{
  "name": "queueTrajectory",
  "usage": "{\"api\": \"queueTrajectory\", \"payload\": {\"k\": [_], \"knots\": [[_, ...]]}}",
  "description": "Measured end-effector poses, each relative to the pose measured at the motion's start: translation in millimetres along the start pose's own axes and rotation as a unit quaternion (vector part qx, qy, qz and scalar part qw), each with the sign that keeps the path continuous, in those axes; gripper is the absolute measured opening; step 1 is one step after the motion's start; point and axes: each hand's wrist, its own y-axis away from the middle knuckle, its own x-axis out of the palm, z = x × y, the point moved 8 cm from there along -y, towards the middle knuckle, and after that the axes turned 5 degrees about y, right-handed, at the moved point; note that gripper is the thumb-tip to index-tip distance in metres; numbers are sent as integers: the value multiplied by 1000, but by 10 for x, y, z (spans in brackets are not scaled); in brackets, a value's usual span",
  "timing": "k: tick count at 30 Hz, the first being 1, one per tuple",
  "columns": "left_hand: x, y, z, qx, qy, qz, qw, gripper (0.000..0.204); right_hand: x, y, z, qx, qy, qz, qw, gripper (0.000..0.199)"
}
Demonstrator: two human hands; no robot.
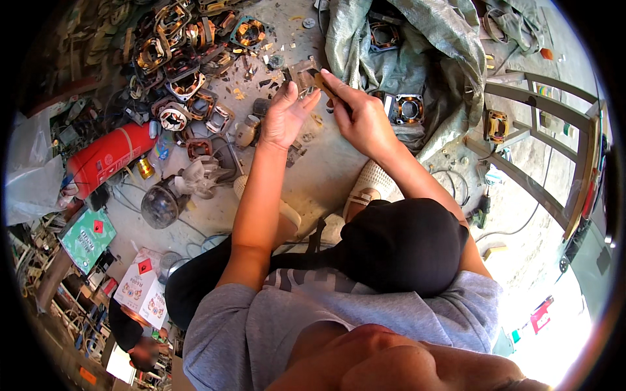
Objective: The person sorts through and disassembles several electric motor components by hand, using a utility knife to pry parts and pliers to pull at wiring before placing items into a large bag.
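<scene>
My left hand (285,119) is raised above the floor, palm up, thumb and fingers apart, with nothing clearly held in it. Close by, my right hand (366,122) is closed, index finger stretched along a flat yellow-brown piece (323,85) whose exact kind I cannot make out. Just beyond the fingertips shows a pale, see-through-looking piece (302,73); whether either hand touches it is unclear. To the right, a motor stator with copper windings (409,109) lies on a grey-green woven sack (450,72). Another stator (383,36) sits farther up on the sack.
A heap of motor stators (173,65) fills the far left, with scraps around it. Left stand a red cylinder (111,159), a dark round motor part (161,206) and a white carton (140,287). A metal frame (531,107) stands right. Another person (127,332) is at lower left.
</scene>
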Motion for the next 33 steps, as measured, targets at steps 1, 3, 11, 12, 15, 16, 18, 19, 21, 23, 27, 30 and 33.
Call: {"api": "queueTrajectory", "payload": {"k": [1,3,11,12,15,16,18,19,21,23,27,30,33], "knots": [[14,3,-1,3,-2,-3,1000,55,9,6,-17,-3,0,-6,1000,50],[31,9,10,15,3,-12,1000,55,19,9,-11,-5,-2,-8,1000,50],[103,6,41,15,47,-11,999,48,25,22,0,0,1,-5,1000,50],[103,8,41,20,45,-8,999,54,25,25,1,0,-1,-7,1000,50],[143,15,58,25,53,-3,998,61,27,31,-10,2,-4,-10,1000,50],[159,17,66,25,57,-1,998,62,28,31,-12,5,-4,-9,1000,50],[176,18,75,31,59,2,998,63,35,34,-13,8,-4,-6,1000,50],[181,21,74,34,61,3,998,64,39,37,-13,9,-3,-5,1000,50],[159,26,93,28,64,-4,998,64,40,47,-20,8,-3,-6,1000,50],[151,26,108,25,72,-6,997,64,44,52,-36,3,-4,-10,1000,49],[189,26,149,29,115,-2,993,65,72,59,-42,11,-1,0,1000,49],[179,-31,-20,47,121,0,992,65,152,157,-63,22,2,44,999,48],[371,-43,-339,120,-26,26,992,62,328,302,-159,21,-9,77,997,45]]}}
